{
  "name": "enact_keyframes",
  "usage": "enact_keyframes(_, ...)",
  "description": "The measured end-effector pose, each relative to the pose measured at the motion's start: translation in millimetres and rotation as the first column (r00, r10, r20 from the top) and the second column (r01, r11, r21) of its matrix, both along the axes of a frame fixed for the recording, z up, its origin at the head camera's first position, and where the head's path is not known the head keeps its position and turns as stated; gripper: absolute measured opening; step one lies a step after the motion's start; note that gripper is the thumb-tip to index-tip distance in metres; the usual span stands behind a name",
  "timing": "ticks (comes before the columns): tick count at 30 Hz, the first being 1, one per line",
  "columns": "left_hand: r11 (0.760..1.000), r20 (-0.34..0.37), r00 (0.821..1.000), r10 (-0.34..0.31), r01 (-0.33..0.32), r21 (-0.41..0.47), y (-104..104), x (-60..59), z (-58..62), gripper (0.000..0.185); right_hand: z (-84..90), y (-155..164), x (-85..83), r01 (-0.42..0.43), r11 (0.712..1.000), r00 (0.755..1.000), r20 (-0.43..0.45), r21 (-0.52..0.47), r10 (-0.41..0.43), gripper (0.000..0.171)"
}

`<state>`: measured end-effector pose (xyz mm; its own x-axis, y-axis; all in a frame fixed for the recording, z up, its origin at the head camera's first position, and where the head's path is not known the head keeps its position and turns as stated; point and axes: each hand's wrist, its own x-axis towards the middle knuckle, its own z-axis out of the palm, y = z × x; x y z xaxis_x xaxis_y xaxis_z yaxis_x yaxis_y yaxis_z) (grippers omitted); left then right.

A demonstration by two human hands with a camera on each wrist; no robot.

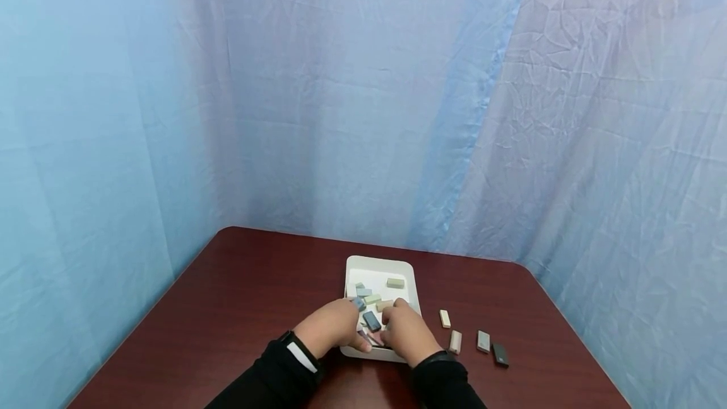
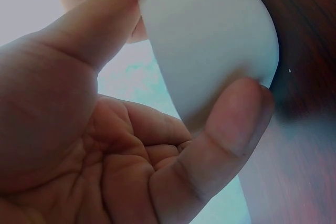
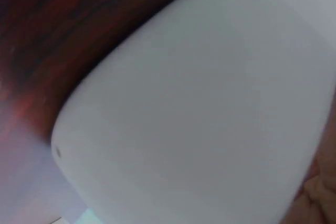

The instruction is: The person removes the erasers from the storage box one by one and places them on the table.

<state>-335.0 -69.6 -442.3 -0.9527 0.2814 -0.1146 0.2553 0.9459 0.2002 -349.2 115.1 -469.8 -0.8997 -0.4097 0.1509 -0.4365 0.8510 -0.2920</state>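
Note:
A white tray (image 1: 379, 264) holds several small rectangular blocks, among them a dark blue-grey block (image 1: 372, 321), a pale green block (image 1: 372, 299) and a beige block (image 1: 396, 283). My left hand (image 1: 331, 328) lies over the tray's left front edge. In the left wrist view, one finger rests against the outer wall while the others go behind it, the thumb reaching over the rim. Across from it, my right hand (image 1: 407, 332) reaches in over the right edge, its fingertips hidden among the blocks. Neither view shows clearly what the fingertips hold. The tray wall (image 3: 199, 98) fills most of the right wrist view.
To the right of the tray lie a cream block (image 1: 445, 319), a beige block (image 1: 455, 342), a grey block (image 1: 483, 341) and a black block (image 1: 500, 355). All stand on a dark red-brown table (image 1: 272, 270). Blue curtains (image 1: 352, 112) hang behind and at both sides.

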Motion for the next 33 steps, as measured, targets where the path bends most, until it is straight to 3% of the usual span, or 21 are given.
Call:
enact_keyframes(10, 1.0, 0.009, 1.0, 0.013, -0.013, 0.002, -0.1, 1.0, 1.1, 0.06, -5.1, -2.4, -1.9, 0.054, 0.998, 0.996, -0.071, -0.033, -0.056, 0.021)
enact_keyframes(13, 1.0, 0.012, 1.0, 0.009, -0.009, 0.008, -0.3, 1.2, 2.1, 0.059, -4.4, -1.0, -0.9, 0.061, 0.998, 0.997, -0.048, -0.033, -0.063, 0.021)
enact_keyframes(16, 1.0, 0.019, 1.0, 0.005, -0.005, 0.011, -0.3, 1.4, 2.4, 0.059, -0.6, 2.4, -0.5, 0.077, 0.996, 0.996, -0.037, -0.054, -0.079, 0.027)
enact_keyframes(19, 1.0, 0.012, 1.0, 0.006, -0.006, 0.017, -0.5, 1.3, 2.5, 0.059, 7.2, 8.9, -1.8, 0.104, 0.991, 0.991, -0.08, -0.086, -0.111, 0.034)
enact_keyframes(23, 1.0, 0.01, 1.0, 0.023, -0.023, 0.011, 0.4, -0.2, 1.8, 0.063, 18.5, 25.6, -4.1, 0.164, 0.98, 0.979, -0.1, -0.11, -0.175, 0.034)
enact_keyframes(28, 0.999, 0.042, 0.998, 0.048, -0.048, -0.003, 2.8, -0.7, -1.1, 0.07, 23.1, 60.8, -3.1, 0.264, 0.963, 0.964, 0.028, -0.05, -0.263, 0.029)
enact_keyframes(33, 1.0, 0.024, 0.999, 0.027, -0.027, 0.001, 0.4, 0.0, -0.1, 0.066, 24.4, 93.1, 1.8, 0.317, 0.948, 0.935, 0.162, 0.02, -0.316, 0.02)
